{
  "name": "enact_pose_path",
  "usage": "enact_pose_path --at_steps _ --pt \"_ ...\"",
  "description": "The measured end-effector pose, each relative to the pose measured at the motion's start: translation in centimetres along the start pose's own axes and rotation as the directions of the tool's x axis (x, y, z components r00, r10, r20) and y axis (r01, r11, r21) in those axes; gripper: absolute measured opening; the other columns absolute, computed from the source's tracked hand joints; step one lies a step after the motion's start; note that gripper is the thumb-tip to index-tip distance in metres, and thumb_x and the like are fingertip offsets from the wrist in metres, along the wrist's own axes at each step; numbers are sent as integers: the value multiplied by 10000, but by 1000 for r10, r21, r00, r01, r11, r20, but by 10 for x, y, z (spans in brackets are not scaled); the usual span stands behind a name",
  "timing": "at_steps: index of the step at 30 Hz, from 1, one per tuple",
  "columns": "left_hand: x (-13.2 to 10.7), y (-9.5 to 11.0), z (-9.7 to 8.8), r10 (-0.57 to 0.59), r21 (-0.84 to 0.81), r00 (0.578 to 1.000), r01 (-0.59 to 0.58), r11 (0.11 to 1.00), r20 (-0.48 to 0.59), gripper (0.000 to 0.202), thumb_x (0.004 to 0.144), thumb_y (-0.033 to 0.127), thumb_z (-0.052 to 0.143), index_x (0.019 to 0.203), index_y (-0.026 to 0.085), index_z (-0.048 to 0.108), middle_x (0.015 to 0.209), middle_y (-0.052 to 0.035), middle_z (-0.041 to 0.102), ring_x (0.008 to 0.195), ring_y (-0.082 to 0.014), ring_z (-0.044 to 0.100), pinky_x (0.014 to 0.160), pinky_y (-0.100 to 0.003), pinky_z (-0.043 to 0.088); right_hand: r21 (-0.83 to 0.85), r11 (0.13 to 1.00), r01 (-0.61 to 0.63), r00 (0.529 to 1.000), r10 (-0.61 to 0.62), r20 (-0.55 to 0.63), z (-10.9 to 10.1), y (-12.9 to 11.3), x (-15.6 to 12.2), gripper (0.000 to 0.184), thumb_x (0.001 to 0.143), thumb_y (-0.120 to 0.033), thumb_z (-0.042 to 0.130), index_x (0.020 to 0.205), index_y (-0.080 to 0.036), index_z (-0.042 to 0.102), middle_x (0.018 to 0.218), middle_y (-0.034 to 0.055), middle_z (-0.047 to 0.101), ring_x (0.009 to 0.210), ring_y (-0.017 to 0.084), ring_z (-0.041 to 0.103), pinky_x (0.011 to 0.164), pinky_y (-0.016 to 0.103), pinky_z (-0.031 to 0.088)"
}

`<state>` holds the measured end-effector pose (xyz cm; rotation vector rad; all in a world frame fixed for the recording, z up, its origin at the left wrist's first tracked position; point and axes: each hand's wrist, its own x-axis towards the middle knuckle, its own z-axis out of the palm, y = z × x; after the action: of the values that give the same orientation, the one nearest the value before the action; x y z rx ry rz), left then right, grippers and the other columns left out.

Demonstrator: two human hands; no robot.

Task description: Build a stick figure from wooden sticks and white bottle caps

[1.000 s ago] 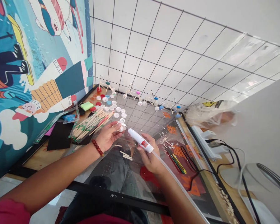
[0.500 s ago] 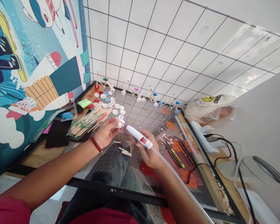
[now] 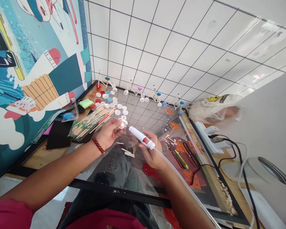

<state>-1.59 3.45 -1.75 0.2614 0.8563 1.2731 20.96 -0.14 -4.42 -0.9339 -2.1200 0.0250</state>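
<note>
My left hand (image 3: 108, 134), with a red bead bracelet on its wrist, pinches a small white plastic cap assembly (image 3: 122, 124). My right hand (image 3: 152, 152) grips a white and red hot glue pen (image 3: 141, 137), its tip pointing at the cap and a short gap showing between them. A long clear glue stick (image 3: 183, 184) runs from the pen's rear down past my right forearm. A few short wooden sticks (image 3: 128, 152) lie on the glass tabletop below my hands.
White and coloured bottle caps (image 3: 112, 101) and a bagged bundle of wooden sticks (image 3: 91, 122) lie left of my hands. Small stick-and-cap models (image 3: 134, 92) line the far edge. Pens (image 3: 178, 159), a white power strip (image 3: 211, 141) and a plastic bag (image 3: 213, 108) sit to the right, against a tiled wall.
The whole scene has drifted slightly up and left in view. Both hands keep their hold, and the pen tip stays close to the cap.
</note>
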Motion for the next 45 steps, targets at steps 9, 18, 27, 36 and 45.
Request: enact_pose_path --at_steps 9,18,27,36,45 --pt "-1 1 2 10 16 1000 -10 1000 -13 235 771 100 831 898 123 635 750 -33 741 571 -119 718 481 -147 564 8 1000 -30 1000 30 5 -2 1 -1 465 1034 -413 504 1449 -222 420 1248 158 660 1102 307 680 881 466 598" --pt "0 -2 -1 38 33 999 -37 999 -27 349 722 97 869 947 148 607 742 -18 728 576 -103 688 510 -155 558 3 1000 -3 999 3 34 -5 0 0 463 1026 -415 506 1443 -234 422 1248 166 654 1069 324 688 866 500 601" --pt "-1 -3 2 104 55 993 -101 993 -61 470 718 25 839 1076 165 568 795 -11 741 617 -99 687 558 -169 540 35 999 34 998 -36 52 -6 -2 3 468 1029 -455 502 1428 -225 420 1184 150 679 967 289 686 832 462 585" --pt "0 -4 0 145 66 988 -141 988 -60 449 694 62 868 1027 165 585 777 -6 744 603 -101 683 563 -186 552 0 999 44 996 -44 72 -7 -2 5 484 1026 -463 494 1433 -218 403 1156 153 685 965 304 697 827 475 584" --pt "1 -3 1 104 77 994 -101 992 -35 328 721 183 885 898 160 610 784 -15 739 594 -113 694 530 -192 562 -5 1000 11 997 -11 78 -6 -2 3 485 1027 -464 486 1443 -232 393 1222 163 678 1047 323 691 874 501 589"
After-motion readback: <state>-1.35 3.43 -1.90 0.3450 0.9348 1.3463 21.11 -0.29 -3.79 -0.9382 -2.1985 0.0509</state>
